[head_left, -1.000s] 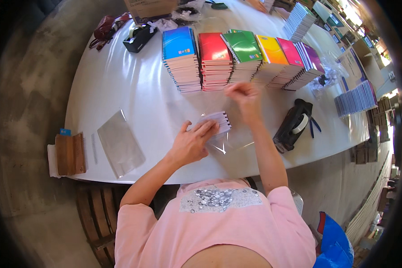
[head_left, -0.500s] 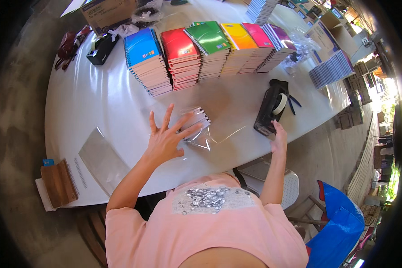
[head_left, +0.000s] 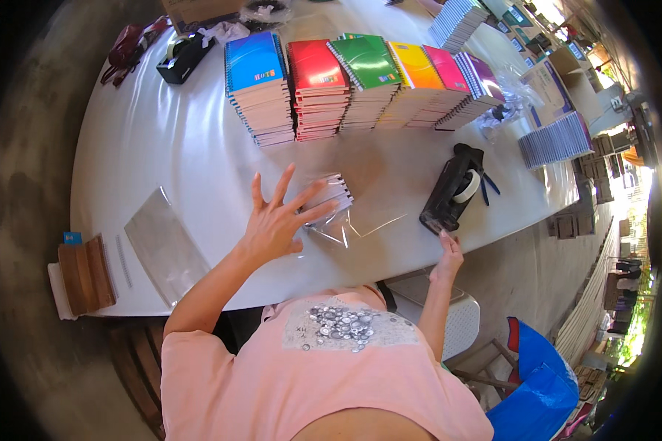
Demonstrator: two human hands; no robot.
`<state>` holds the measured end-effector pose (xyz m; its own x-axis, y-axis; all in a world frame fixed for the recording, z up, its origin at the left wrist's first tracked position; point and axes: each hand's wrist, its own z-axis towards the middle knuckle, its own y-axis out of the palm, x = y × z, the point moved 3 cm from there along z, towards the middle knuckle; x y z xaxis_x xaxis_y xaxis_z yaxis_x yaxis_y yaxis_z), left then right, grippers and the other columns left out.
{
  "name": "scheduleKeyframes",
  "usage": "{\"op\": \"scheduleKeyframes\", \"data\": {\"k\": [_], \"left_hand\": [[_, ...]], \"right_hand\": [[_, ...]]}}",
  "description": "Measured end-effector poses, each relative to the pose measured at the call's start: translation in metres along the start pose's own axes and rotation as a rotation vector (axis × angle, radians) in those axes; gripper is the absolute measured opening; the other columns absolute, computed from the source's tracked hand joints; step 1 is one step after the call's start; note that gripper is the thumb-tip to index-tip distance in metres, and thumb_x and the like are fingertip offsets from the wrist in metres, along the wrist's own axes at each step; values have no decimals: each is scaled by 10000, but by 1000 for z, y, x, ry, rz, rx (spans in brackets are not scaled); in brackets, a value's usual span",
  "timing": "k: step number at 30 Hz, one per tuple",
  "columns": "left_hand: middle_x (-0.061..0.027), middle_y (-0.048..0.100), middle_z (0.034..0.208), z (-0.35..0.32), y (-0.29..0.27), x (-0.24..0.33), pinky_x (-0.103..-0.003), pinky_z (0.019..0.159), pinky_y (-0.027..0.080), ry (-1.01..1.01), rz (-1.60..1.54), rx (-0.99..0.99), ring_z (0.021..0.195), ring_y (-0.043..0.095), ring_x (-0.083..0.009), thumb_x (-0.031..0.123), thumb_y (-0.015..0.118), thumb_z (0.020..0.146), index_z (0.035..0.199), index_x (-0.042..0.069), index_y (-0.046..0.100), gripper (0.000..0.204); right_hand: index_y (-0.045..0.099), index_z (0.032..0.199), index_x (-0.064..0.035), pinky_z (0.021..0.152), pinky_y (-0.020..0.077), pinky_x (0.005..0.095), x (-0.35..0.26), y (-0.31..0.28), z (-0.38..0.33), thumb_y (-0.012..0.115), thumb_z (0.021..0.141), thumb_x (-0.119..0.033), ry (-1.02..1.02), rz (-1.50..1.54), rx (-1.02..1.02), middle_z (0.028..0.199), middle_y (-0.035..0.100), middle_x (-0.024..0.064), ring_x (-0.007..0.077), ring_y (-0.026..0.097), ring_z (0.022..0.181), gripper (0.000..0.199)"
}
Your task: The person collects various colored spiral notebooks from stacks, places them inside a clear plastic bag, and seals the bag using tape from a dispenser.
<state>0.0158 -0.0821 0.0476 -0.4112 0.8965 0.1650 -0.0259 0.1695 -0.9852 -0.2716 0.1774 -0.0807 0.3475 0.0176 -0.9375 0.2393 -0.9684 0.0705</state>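
My left hand [head_left: 276,220] has its fingers spread over a small pack of spiral notebooks [head_left: 334,192] in clear plastic wrap, the fingertips resting across it. Part of the pack is hidden under that hand. Loose clear film [head_left: 336,234] sticks out on the pack's near side. Just off the near end of a black tape dispenser [head_left: 441,192], my right hand [head_left: 446,259] is closed in a pinch on the end of the tape. A pale tape roll [head_left: 467,187] sits in the dispenser.
Tall stacks of blue [head_left: 254,62], red [head_left: 318,65], green [head_left: 366,62], yellow [head_left: 417,66], pink and purple spiral notebooks stand behind the pack. Dark pliers [head_left: 487,189] lie beside the dispenser. A clear plastic sheet [head_left: 165,246] lies left, and another dispenser [head_left: 186,60] stands far left.
My right hand has drawn back from the dispenser toward me, its fingers now pinched together. My left hand stays spread on the pack. The whole view has shifted slightly.
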Motion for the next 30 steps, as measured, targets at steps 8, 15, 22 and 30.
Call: {"op": "scheduleKeyframes", "data": {"k": [8, 15, 22, 30], "left_hand": [[108, 234, 1479, -3, -2, 0, -655, 1031, -83, -17, -18, -44, 1400, 30, -315, 192, 819, 458, 1351, 482, 314, 1066], [118, 226, 1478, -3, -6, 1, -664, 1041, -38, -17, 93, -25, 1399, 32, -315, 243, 831, 440, 1352, 517, 266, 1107], [149, 187, 1487, -1, -4, 4, -662, 1057, 2, -3, 208, 2, 1397, 33, -307, 389, 871, 354, 1344, 547, 233, 1189], [84, 314, 1430, 0, 5, -1, -720, 980, 41, -62, -142, 20, 1399, 36, -314, 380, 779, 580, 1255, 403, 468, 743]], "right_hand": [[682, 991, -95, 666, 455, 264, -113, 66, -52, 695, 760, -127, -436, -538, -173, 907, 652, 65, 101, 615, 792, 233], [375, 1379, -119, 551, 418, 238, -133, 251, -86, 691, 755, -110, -389, -708, -1407, 655, 604, 51, 76, 536, 594, 700], [358, 1368, -168, 795, 469, 401, -130, 275, -79, 802, 598, -316, -795, -1567, -977, 849, 642, 119, 312, 608, 762, 901], [590, 1172, -236, 900, 417, 400, -80, 230, -90, 783, 525, -71, -1513, -708, -1365, 1133, 574, 129, 321, 527, 1049, 695]]}}
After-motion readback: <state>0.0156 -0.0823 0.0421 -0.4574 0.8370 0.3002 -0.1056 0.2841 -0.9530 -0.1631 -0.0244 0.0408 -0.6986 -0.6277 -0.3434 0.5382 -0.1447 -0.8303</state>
